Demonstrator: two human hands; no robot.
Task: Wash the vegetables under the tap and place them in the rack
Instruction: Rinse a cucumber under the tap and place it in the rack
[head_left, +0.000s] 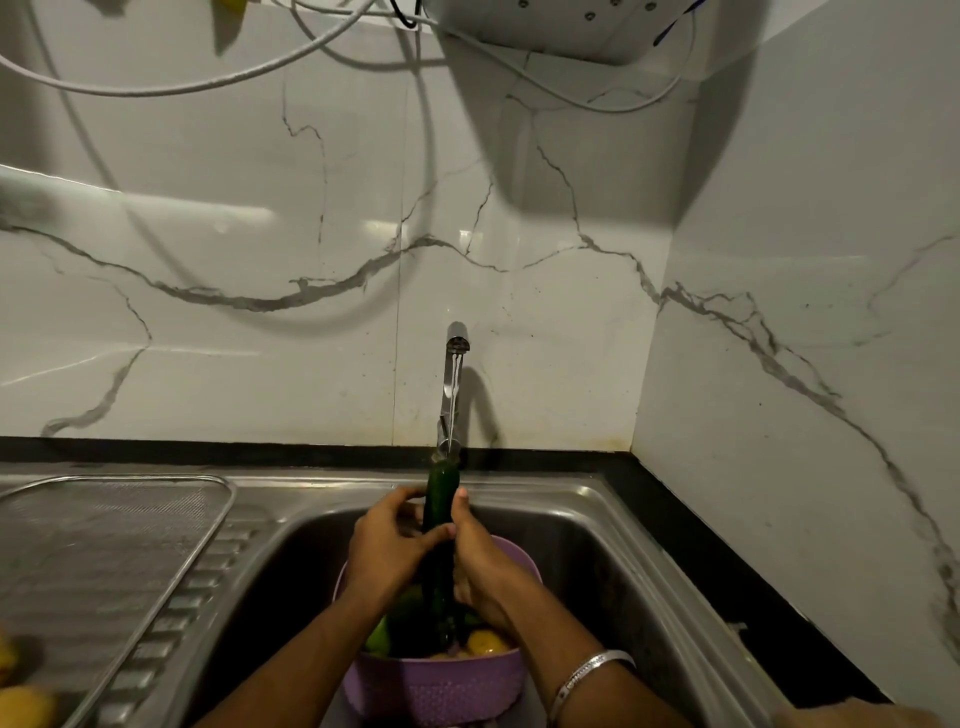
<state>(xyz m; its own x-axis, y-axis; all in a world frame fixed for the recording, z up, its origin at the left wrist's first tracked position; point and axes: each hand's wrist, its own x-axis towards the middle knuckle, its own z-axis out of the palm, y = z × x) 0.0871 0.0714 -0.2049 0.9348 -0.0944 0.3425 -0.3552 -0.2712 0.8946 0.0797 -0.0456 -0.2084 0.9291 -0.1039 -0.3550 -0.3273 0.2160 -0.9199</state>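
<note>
A long dark green cucumber (440, 499) stands nearly upright under the running tap (452, 384), its top end in the water stream. My left hand (387, 545) grips its middle from the left, thumb across the front. My right hand (480, 561) holds it from the right, fingers curled round its lower part. Below them a purple perforated basket (431, 686) sits in the steel sink (597, 525) and holds a green vegetable (382, 636) and a yellow one (488, 643). A wire mesh rack (104, 540) lies on the drainboard at the left.
Yellow produce (23, 704) lies at the lower left corner on the drainboard. A black counter edge (701, 535) runs behind and right of the sink. Marble-patterned walls close the corner. A white appliance (561, 26) with hoses hangs overhead.
</note>
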